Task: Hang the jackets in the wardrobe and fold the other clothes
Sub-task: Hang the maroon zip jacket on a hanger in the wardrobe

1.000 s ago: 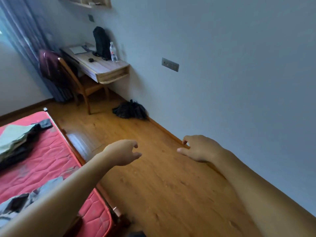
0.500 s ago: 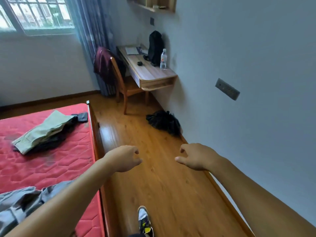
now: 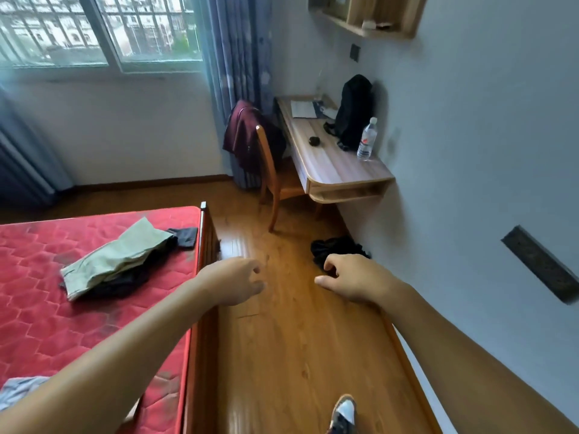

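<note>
Head view: left hand and right hand hover above wooden floor, fingers loosely curled, holding nothing. Maroon jacket drapes wooden chair.

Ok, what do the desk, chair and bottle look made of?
Desk: pale wood or laminate, matte, streaky grain. Chair: orange-brown wood, probably varnished, slight sheen. Bottle: clear plastic by the look, see-through with a white cap.

Both hands empty, loosely curled: left, right; maroon jacket draped on chair.
</note>
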{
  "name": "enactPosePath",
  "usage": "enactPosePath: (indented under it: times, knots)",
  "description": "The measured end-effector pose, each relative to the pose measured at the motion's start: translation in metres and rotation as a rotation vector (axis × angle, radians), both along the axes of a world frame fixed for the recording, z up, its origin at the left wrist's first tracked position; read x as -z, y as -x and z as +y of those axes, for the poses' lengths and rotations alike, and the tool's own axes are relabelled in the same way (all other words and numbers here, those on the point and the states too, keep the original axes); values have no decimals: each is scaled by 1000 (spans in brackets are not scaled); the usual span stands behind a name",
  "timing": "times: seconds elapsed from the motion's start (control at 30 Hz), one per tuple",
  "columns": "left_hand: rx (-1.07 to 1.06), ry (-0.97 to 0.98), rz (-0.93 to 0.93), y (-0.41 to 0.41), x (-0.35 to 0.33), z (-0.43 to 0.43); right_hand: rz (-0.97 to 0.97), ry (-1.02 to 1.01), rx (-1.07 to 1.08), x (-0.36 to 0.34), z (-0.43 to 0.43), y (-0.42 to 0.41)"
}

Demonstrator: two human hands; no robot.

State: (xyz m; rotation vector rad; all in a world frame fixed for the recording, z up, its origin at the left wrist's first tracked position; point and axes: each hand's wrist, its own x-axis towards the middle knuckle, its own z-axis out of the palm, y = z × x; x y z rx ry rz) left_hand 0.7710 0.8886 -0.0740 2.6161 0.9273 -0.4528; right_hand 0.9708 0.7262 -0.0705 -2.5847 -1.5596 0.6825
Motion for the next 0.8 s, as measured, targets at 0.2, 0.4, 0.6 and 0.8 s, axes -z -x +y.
enactPosePath:
  times: [0.2,0.4,0.6,0.8]
  knots:
    - [-101,-40,-25,-90,15,84,0,-1,-113,17,106,-107]
    - [-253,-26,-63,-174,18,158,-9,45,-236,7,206,-209]
    - [-342,40,-120,-221,25,220,-4,67,-335,4,299,-265]
    - [-388,30,-160,-251,36,328,-28,-55,-322,17,410,-300]
